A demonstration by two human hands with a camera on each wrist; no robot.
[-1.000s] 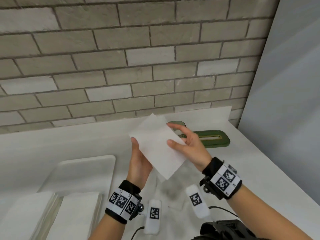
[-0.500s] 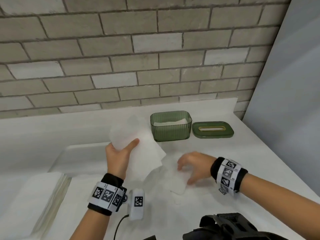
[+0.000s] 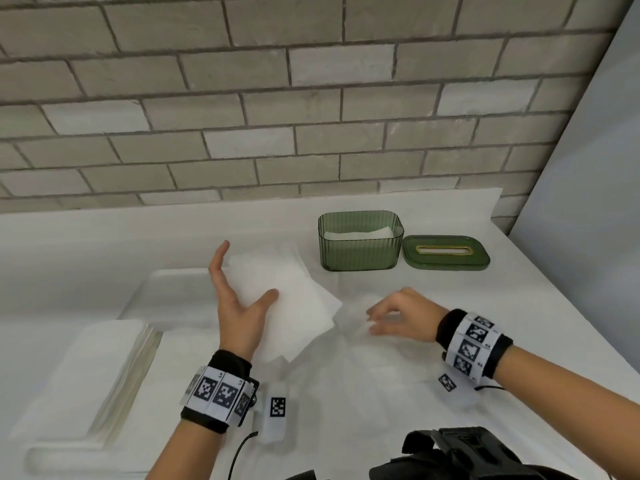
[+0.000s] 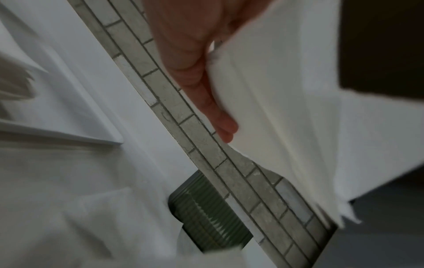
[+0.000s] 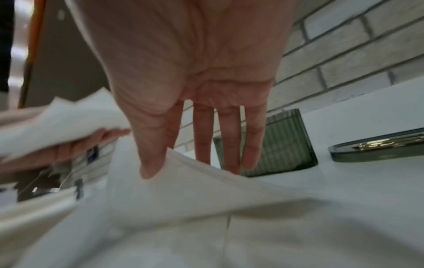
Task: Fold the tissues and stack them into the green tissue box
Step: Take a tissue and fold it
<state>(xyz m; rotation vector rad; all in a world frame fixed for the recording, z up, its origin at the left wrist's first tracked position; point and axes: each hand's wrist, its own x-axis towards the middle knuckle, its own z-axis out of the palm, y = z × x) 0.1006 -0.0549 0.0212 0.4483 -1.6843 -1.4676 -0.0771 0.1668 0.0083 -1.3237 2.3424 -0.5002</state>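
The open green tissue box (image 3: pixel 360 249) stands at the back of the white table with white tissues inside. My left hand (image 3: pixel 242 289) holds a folded tissue (image 3: pixel 294 306) above the table, left of the box, pinched between the thumb and straight fingers (image 4: pixel 206 94). My right hand (image 3: pixel 375 322) is low over the table in front of the box. Its thumb and fingers (image 5: pixel 229 145) pinch the raised edge of a second tissue (image 5: pixel 206 192) lying there. The box (image 5: pixel 277 145) shows beyond the fingertips.
The green lid (image 3: pixel 446 254) with its slot lies right of the box. A clear tray (image 3: pixel 162 289) sits at the left, and a stack of flat tissues (image 3: pixel 86 375) lies near the front left. A brick wall runs behind the table.
Both hands held the folded tissue up before the box. The right hand let go and dropped to the table tissue; the left hand lowered the folded tissue leftward.
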